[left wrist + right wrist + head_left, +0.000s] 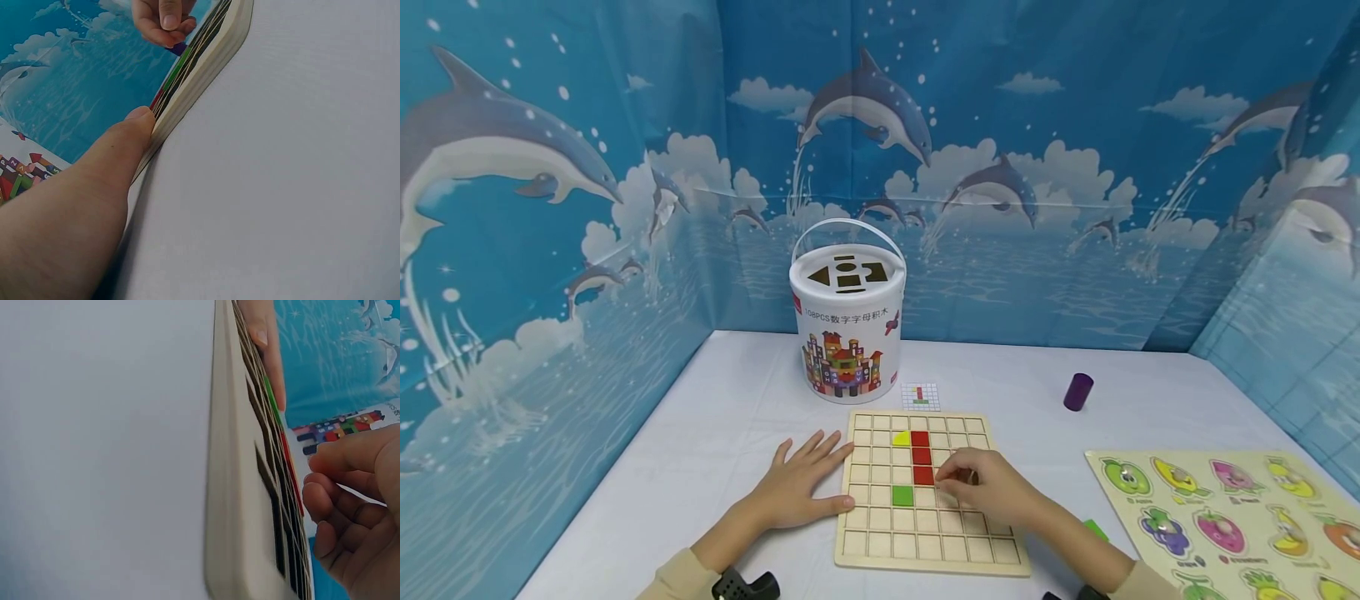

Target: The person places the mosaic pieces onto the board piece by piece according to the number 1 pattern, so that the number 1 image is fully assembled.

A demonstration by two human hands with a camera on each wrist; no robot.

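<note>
A wooden grid board lies on the white table. My left hand rests at its left edge, fingers spread, with the thumb touching the rim in the left wrist view. On the board are a yellow piece with a curved side, three red squares in a column, the lowest red square nearest me, and a green square. My right hand hovers over the board just right of the lowest red square. Its fingers are loosely bent, and nothing shows between the tips.
Behind the board lies a small pattern card, with a white bucket beside it. A purple cylinder stands farther right. A fruit picture board covers the right front, with a green piece partly behind my right forearm.
</note>
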